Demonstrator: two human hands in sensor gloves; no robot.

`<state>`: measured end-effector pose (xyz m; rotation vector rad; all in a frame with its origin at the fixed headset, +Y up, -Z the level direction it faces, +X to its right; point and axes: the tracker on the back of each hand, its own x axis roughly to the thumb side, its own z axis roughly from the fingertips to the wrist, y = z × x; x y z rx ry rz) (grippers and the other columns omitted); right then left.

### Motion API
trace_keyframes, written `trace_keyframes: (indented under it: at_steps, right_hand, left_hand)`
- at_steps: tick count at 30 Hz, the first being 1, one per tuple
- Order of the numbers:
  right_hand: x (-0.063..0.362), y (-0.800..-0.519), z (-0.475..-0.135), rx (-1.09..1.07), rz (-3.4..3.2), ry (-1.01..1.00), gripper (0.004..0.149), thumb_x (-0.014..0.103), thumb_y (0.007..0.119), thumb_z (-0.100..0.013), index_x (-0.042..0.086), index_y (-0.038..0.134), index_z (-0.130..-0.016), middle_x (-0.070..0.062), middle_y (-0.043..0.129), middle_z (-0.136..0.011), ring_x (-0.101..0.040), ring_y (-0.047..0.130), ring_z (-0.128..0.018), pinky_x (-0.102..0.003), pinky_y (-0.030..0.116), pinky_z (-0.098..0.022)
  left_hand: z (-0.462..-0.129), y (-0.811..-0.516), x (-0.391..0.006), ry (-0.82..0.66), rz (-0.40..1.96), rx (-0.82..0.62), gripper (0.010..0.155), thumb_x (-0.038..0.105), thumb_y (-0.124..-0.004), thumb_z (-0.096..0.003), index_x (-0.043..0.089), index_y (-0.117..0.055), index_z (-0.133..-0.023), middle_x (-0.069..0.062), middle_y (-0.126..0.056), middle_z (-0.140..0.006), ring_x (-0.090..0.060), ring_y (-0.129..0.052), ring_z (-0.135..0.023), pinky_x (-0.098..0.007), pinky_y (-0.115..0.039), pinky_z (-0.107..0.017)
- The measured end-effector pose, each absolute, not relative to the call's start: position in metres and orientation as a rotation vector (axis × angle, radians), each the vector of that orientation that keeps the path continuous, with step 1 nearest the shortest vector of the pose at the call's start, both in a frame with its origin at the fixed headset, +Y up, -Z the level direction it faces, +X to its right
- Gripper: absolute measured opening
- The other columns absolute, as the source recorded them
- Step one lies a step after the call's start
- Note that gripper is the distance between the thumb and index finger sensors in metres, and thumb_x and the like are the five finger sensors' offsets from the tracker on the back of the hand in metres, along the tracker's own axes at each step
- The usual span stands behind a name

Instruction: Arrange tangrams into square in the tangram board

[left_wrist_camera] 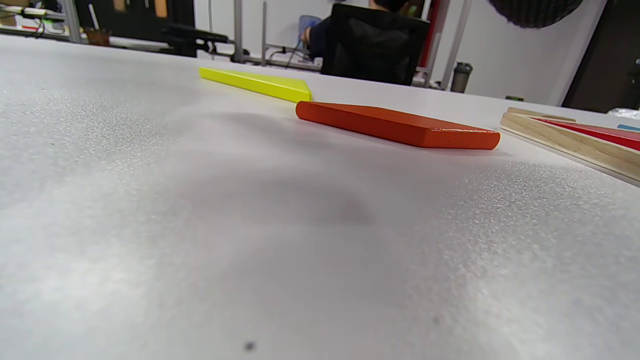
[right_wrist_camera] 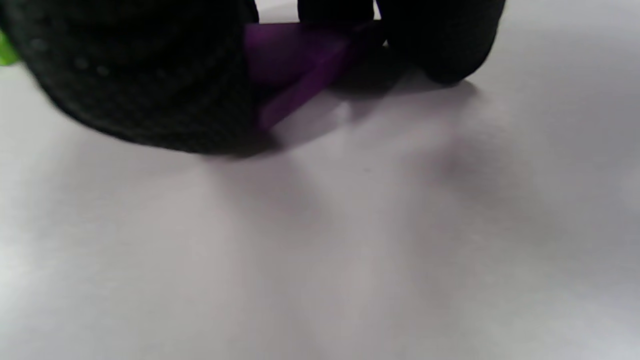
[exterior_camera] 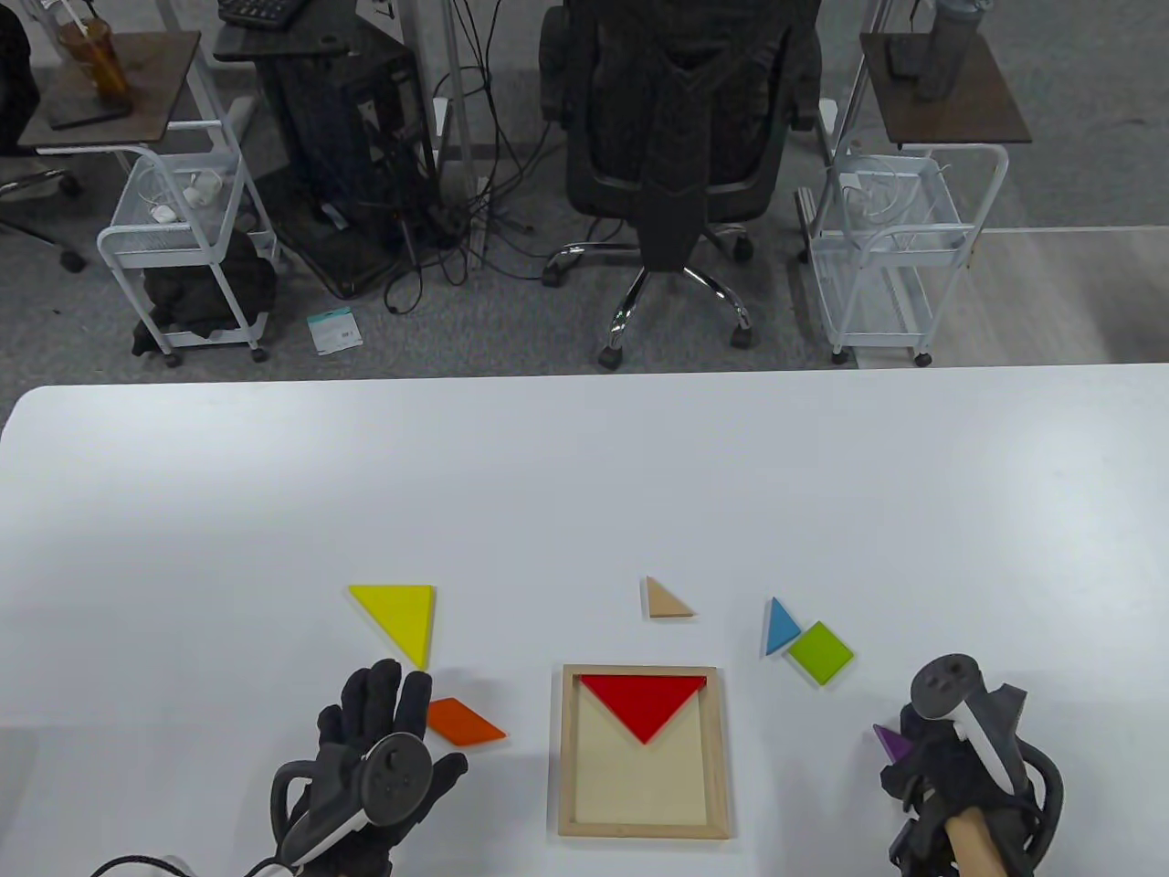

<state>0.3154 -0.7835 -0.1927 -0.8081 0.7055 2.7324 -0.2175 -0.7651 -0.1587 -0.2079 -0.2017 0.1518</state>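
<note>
The wooden tangram board (exterior_camera: 645, 827) lies near the front edge with a red triangle (exterior_camera: 646, 702) in its top part. My left hand (exterior_camera: 379, 708) lies flat with straight fingers, just left of the orange parallelogram (exterior_camera: 466, 722) and below the yellow triangle (exterior_camera: 399, 613). Both pieces show in the left wrist view: orange parallelogram (left_wrist_camera: 400, 126), yellow triangle (left_wrist_camera: 257, 83). My right hand (exterior_camera: 922, 758) curls round a purple piece (exterior_camera: 890, 742), tilted off the table; the right wrist view shows the purple piece (right_wrist_camera: 295, 65) between my gloved fingers (right_wrist_camera: 130, 75).
A tan triangle (exterior_camera: 667, 600) lies above the board. A blue triangle (exterior_camera: 779, 627) and a green square (exterior_camera: 820, 653) touch each other at the right. An office chair (exterior_camera: 676, 146) and two white carts (exterior_camera: 900, 237) stand beyond the table's far edge.
</note>
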Motion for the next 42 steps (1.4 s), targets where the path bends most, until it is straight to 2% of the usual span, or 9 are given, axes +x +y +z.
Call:
trace_keyframes:
  at_steps: [4, 7, 10, 13, 17, 23, 27, 31, 42]
  right_hand:
    - [0.302, -0.769, -0.192, -0.558, 2.674, 0.583, 0.072, 0.040, 0.094, -0.029, 0.039, 0.055, -0.090, -0.018, 0.051, -0.095, -0.051, 0.066, -0.074, -0.049, 0.074, -0.058]
    - [0.288, -0.744, -0.189, -0.221, 2.516, 0.415, 0.072, 0.042, 0.093, -0.029, 0.037, 0.055, -0.090, -0.020, 0.054, -0.093, -0.050, 0.070, -0.070, -0.048, 0.077, -0.054]
    - [0.271, -0.722, -0.187, 0.097, 2.168, 0.341, 0.072, 0.042, 0.092, -0.030, 0.036, 0.055, -0.091, -0.023, 0.053, -0.093, -0.051, 0.071, -0.069, -0.048, 0.077, -0.053]
    - [0.244, -0.709, -0.196, 0.329, 1.918, 0.407, 0.072, 0.042, 0.092, -0.032, 0.036, 0.053, -0.092, -0.024, 0.053, -0.094, -0.051, 0.071, -0.070, -0.049, 0.077, -0.053]
    - [0.191, -0.703, -0.206, 0.515, 1.728, 0.510, 0.071, 0.042, 0.091, -0.034, 0.036, 0.052, -0.093, -0.023, 0.051, -0.095, -0.051, 0.069, -0.071, -0.048, 0.075, -0.055]
    - [0.136, -0.697, -0.199, 0.645, 1.602, 0.590, 0.070, 0.040, 0.090, -0.036, 0.037, 0.051, -0.094, -0.022, 0.048, -0.098, -0.050, 0.068, -0.075, -0.048, 0.073, -0.058]
    - [0.124, -0.694, -0.192, 0.639, 1.632, 0.469, 0.069, 0.040, 0.090, -0.036, 0.037, 0.051, -0.093, -0.022, 0.049, -0.098, -0.049, 0.070, -0.075, -0.046, 0.074, -0.058]
    - [0.114, -0.701, -0.185, 0.640, 1.675, 0.446, 0.068, 0.039, 0.089, -0.037, 0.036, 0.051, -0.093, -0.021, 0.049, -0.099, -0.047, 0.072, -0.075, -0.045, 0.075, -0.058]
    - [0.112, -0.716, -0.174, 0.594, 1.838, 0.355, 0.064, 0.033, 0.087, -0.038, 0.027, 0.056, -0.093, -0.017, 0.060, -0.096, -0.036, 0.081, -0.072, -0.041, 0.078, -0.052]
  left_hand:
    - [-0.159, -0.766, -0.216, -0.207, 0.162, -0.203, 0.087, 0.064, -0.056, -0.0518, 0.013, -0.022, -0.114, -0.031, -0.014, -0.115, -0.058, -0.028, -0.105, -0.076, -0.039, -0.071]
    - [-0.158, -0.762, -0.212, -0.238, 0.206, -0.173, 0.088, 0.065, -0.055, -0.0521, 0.012, -0.021, -0.114, -0.031, -0.015, -0.115, -0.059, -0.030, -0.105, -0.076, -0.041, -0.071]
    - [-0.158, -0.754, -0.195, -0.329, 0.387, -0.128, 0.088, 0.066, -0.054, -0.0528, 0.012, -0.021, -0.114, -0.033, -0.018, -0.115, -0.061, -0.037, -0.103, -0.073, -0.050, -0.072]
    - [-0.160, -0.747, -0.155, -0.474, 0.711, -0.138, 0.089, 0.064, -0.057, -0.0527, 0.010, -0.022, -0.113, -0.034, -0.022, -0.115, -0.062, -0.044, -0.101, -0.068, -0.060, -0.071]
    - [-0.168, -0.732, -0.104, -0.588, 0.964, -0.204, 0.090, 0.065, -0.057, -0.0525, 0.009, -0.022, -0.113, -0.032, -0.026, -0.115, -0.060, -0.052, -0.100, -0.061, -0.069, -0.070]
    - [-0.173, -0.737, -0.081, -0.576, 1.240, -0.381, 0.090, 0.065, -0.059, -0.0530, 0.007, -0.025, -0.113, -0.032, -0.032, -0.115, -0.057, -0.060, -0.099, -0.054, -0.076, -0.067]
    - [-0.169, -0.747, -0.091, -0.523, 1.408, -0.422, 0.083, 0.062, -0.062, -0.0540, 0.007, -0.040, -0.112, -0.028, -0.054, -0.111, -0.046, -0.081, -0.090, -0.043, -0.087, -0.059]
    - [-0.167, -0.753, -0.102, -0.501, 1.478, -0.395, 0.070, 0.053, -0.065, -0.0558, 0.006, -0.056, -0.107, -0.023, -0.074, -0.100, -0.035, -0.098, -0.074, -0.033, -0.093, -0.047]
    - [-0.166, -0.768, -0.128, -0.332, 1.525, -0.283, 0.057, 0.040, -0.080, -0.0517, 0.006, -0.070, -0.096, -0.016, -0.090, -0.080, -0.021, -0.107, -0.051, -0.022, -0.096, -0.034]
